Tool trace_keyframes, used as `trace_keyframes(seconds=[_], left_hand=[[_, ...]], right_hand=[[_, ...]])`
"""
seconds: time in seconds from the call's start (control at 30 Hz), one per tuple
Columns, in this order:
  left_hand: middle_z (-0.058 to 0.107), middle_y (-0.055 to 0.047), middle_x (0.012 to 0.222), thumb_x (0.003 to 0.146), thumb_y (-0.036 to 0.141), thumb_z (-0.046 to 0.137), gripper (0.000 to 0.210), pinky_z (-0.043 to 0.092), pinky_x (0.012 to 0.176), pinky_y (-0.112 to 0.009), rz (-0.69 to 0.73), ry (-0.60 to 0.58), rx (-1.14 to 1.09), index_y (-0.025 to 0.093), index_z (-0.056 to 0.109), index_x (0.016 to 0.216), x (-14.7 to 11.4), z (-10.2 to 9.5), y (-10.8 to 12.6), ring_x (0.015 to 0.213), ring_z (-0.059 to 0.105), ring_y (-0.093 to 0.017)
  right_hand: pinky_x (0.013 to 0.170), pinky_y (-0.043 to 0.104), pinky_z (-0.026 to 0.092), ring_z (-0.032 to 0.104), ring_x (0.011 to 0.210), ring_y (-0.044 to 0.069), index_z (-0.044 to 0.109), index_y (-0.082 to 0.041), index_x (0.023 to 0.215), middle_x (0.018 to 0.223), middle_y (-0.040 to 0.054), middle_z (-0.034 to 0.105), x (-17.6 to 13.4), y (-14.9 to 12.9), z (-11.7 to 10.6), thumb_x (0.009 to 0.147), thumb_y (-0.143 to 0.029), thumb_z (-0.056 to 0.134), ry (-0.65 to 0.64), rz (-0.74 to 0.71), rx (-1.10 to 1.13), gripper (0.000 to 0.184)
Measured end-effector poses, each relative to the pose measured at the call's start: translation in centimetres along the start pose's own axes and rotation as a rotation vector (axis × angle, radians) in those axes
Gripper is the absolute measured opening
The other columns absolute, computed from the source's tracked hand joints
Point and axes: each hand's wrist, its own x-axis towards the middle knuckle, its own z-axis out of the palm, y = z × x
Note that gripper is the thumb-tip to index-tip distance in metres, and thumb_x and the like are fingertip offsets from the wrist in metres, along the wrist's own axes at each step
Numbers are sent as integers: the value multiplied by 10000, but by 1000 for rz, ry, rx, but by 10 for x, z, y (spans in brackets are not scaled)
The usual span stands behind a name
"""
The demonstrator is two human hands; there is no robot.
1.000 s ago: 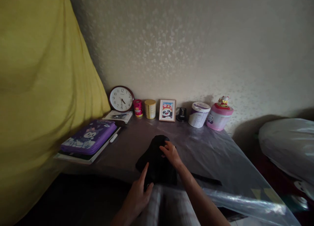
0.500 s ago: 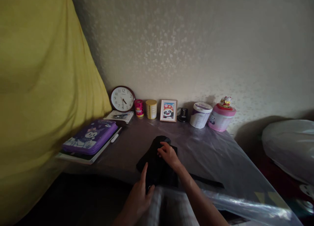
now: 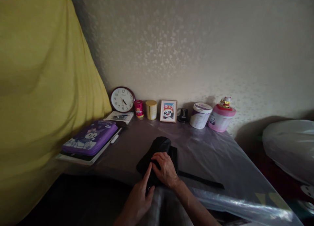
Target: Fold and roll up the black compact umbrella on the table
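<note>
A black fabric bundle (image 3: 159,144), which looks like a folded bag, lies near the front edge of the table. From its right side a flat black strap (image 3: 201,179) stretches across the tabletop. My right hand (image 3: 165,169) rests palm down on top of the bundle, fingers extended and slightly bent. At the bundle's near left side is my left hand (image 3: 141,195), its index finger pointing forward and its thumb apart. The left index fingertip nearly meets the right thumb. A small shiny ring-like spot shows between the left thumb and index finger.
Along the wall stand a clock (image 3: 122,99), a pink can (image 3: 139,109), a yellow can (image 3: 151,110), a picture frame (image 3: 168,120), a small black device (image 3: 183,115) and two tubs (image 3: 200,116). A purple case (image 3: 90,137) lies on books at left, beside a yellow curtain (image 3: 49,72).
My right hand has come down toward me from the bundle's upper part and now lies flatter on its middle. The left hand has barely moved. More of the strap shows.
</note>
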Motion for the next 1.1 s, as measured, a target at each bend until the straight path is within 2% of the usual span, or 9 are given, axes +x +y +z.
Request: trace_keyframes(seconds=[0.2,0.4,0.53,0.67,0.77,0.83,0.93,1.03,1.1], left_hand=[[415,-77,1430,858,241,401,626,351,1044,-277,43,19,-19,168,210,1449,1,3,-7,1239,480,-166],[382,-56,1451,882,256,399,615,333,1066,-306,66,24,-71,215,178,1454,1,4,-13,1287,421,-156],[378,-91,1451,883,264,389,624,333,1068,-322,27,13,-55,171,160,1457,0,4,-15,1296,408,-164],[374,-102,1453,892,291,388,621,329,1071,-336,25,19,-74,166,161,1456,-1,6,-18,1304,398,-175],[373,-109,1453,900,308,381,618,341,1063,-344,31,25,-79,169,151,1457,-2,7,-19,1300,404,-180],[402,-116,1434,899,311,385,625,357,1052,-345,26,24,-88,167,143,1457,-2,7,-19,1285,425,-183],[415,-114,1426,894,318,400,627,354,1056,-345,28,34,-105,166,161,1454,-3,6,-18,1285,426,-187],[385,-90,1449,897,324,393,614,343,1066,-338,22,45,-110,189,170,1453,-4,7,-18,1298,405,-178],[380,-74,1454,900,327,384,615,347,1065,-334,18,36,-123,210,151,1456,-5,7,-18,1298,405,-170]], right_hand=[[905,360,451,569,1011,176,635,-205,1006,1081,67,651,-11,14,-6,905,-150,445,37,-113,116,222],[941,433,429,564,1064,207,632,-202,1055,1151,96,635,8,54,-8,900,-143,425,90,-81,-25,265],[930,444,436,569,1066,220,630,-170,1057,1166,122,632,29,84,-12,886,-116,394,127,20,-113,296],[950,447,425,566,1068,210,615,-183,1081,1171,112,625,26,79,-15,877,-93,369,181,33,-110,332],[980,441,400,550,1097,200,614,-206,1102,1172,88,630,17,65,-12,868,-69,375,90,-88,-87,362],[976,441,404,538,1117,205,614,-203,1118,1188,91,626,16,65,-11,845,-45,372,54,-93,-95,397],[969,440,413,540,1119,219,618,-162,1116,1192,120,620,17,81,-16,800,-31,359,142,78,-84,429],[940,414,439,594,1032,218,637,-166,1067,1092,111,663,12,103,-28,811,-112,386,261,377,24,362],[907,394,461,624,971,216,656,-193,1016,1018,87,690,3,112,-35,818,-182,423,279,549,105,306]])
